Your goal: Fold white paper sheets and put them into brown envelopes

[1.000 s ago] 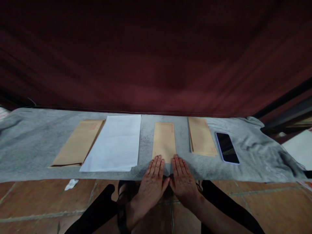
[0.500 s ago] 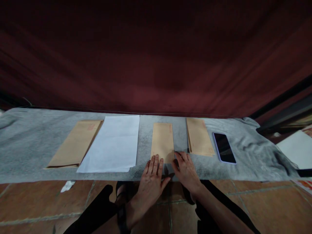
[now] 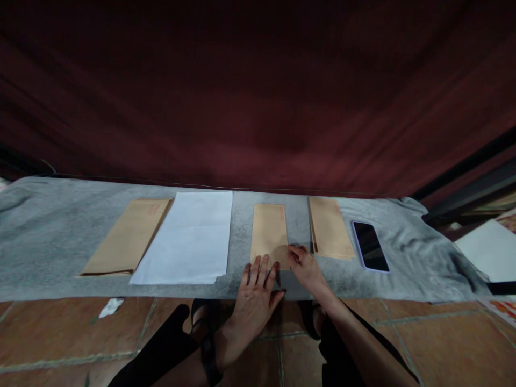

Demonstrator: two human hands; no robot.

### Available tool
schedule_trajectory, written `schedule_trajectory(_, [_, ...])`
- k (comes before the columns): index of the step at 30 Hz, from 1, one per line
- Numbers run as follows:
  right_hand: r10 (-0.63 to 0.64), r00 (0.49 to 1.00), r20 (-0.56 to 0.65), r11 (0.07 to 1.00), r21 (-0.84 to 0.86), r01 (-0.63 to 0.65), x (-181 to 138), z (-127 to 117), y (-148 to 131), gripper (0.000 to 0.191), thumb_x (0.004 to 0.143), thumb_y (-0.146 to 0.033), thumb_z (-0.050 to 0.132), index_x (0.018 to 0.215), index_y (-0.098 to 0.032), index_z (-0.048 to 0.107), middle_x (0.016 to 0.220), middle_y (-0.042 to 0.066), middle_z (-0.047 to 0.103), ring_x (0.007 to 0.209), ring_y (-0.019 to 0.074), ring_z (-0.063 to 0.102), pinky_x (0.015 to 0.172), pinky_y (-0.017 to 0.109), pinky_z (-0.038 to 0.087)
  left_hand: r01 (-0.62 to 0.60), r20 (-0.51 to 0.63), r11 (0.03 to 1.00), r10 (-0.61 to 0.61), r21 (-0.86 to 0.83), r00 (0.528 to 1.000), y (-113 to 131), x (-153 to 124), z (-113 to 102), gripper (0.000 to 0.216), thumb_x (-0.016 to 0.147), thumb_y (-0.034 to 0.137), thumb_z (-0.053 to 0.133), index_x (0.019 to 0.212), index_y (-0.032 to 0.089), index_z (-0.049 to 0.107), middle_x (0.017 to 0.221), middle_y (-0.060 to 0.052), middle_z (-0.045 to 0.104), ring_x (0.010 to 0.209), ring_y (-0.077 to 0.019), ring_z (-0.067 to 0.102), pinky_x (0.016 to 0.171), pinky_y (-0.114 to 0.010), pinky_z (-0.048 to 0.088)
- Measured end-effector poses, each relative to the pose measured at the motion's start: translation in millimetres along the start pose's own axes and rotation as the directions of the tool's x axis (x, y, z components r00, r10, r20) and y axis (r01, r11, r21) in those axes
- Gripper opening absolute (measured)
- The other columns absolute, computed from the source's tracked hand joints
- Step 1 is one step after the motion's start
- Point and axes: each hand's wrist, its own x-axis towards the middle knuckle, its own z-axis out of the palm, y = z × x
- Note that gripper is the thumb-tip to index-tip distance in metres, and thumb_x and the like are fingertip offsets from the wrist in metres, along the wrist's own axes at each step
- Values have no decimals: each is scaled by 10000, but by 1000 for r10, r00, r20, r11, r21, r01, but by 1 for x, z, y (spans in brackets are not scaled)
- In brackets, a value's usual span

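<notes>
A brown envelope (image 3: 268,228) lies flat on the grey cloth in front of me, with small red print near its top right corner. My left hand (image 3: 255,301) rests palm down at its near edge, fingers spread over the bottom left part. At the envelope's right edge, low down, my right hand (image 3: 304,269) has its fingers curled and pinched together on the paper. A small stack of brown envelopes (image 3: 330,228) lies just beyond the right hand. Left of the middle envelope is a stack of white paper sheets (image 3: 187,239).
More brown envelopes (image 3: 127,236) lie at the left, touching the paper stack. A phone (image 3: 370,246) in a light purple case is on the right. The grey cloth (image 3: 40,236) covers a narrow surface, with a dark red curtain (image 3: 258,107) behind. Crumpled white tissue (image 3: 112,307) lies on the tiled floor.
My right hand has moved slightly up along the envelope's right edge and its fingers have drawn together. My left hand stays flat, shifted slightly right. The envelope has hardly moved.
</notes>
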Motion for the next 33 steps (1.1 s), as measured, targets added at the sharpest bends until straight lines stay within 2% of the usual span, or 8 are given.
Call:
schedule_trajectory(4, [47,999,10,998,50,-48,4,-2,1,284,923,-260,495,1022,-228,760,885,53,740,767,195,702,729,303,570,-1,-9,1000,0,-21,1000,0,3,-2,594,951,475,572,1478,212,493,1587,-141,426,1462,-367,390,1138,-569,372])
schedule_trajectory(8, [71,997,19,991,116,-73,4,-3,2,286,916,-268,490,997,-231,762,908,52,752,817,206,713,766,328,583,26,-17,997,-27,-71,999,-4,7,-4,484,993,411,497,1434,219,552,1561,-97,475,1435,-325,437,1131,-524,387])
schedule_trajectory(15, [135,986,96,931,330,-159,5,-2,8,286,907,-311,519,1092,-235,723,964,48,764,847,206,722,750,321,591,90,-10,990,-92,-106,996,-10,16,-1,419,1003,325,456,1390,239,591,1476,-57,579,1341,-283,544,1075,-476,434])
schedule_trajectory(20, [98,993,63,913,393,-114,7,4,8,332,838,-242,558,1148,-217,675,935,30,733,783,175,704,749,310,590,45,11,998,-45,-34,999,-18,21,1,436,989,202,438,1403,213,575,1490,-71,563,1326,-276,561,1007,-447,486])
schedule_trajectory(25, [44,999,-29,936,351,-30,6,12,8,418,800,-135,536,1194,-214,653,989,52,688,858,177,703,800,327,599,21,23,1000,-21,-7,1000,-29,26,1,528,950,101,426,1455,224,521,1496,-87,556,1337,-270,550,988,-419,503])
schedule_trajectory(29, [3,999,-47,946,323,12,6,13,9,469,804,-93,502,1232,-216,647,1005,61,670,843,168,700,776,316,609,-46,39,999,45,23,998,-29,29,-6,494,933,43,408,1371,182,589,1449,-103,599,1307,-261,572,1007,-397,497])
schedule_trajectory(33, [11,1000,-18,943,332,-5,7,9,6,480,788,-57,512,1204,-238,669,1014,46,673,835,153,701,777,303,612,-94,55,995,92,39,994,-27,32,-15,419,938,44,438,1285,171,635,1375,-111,649,1251,-241,608,976,-374,523])
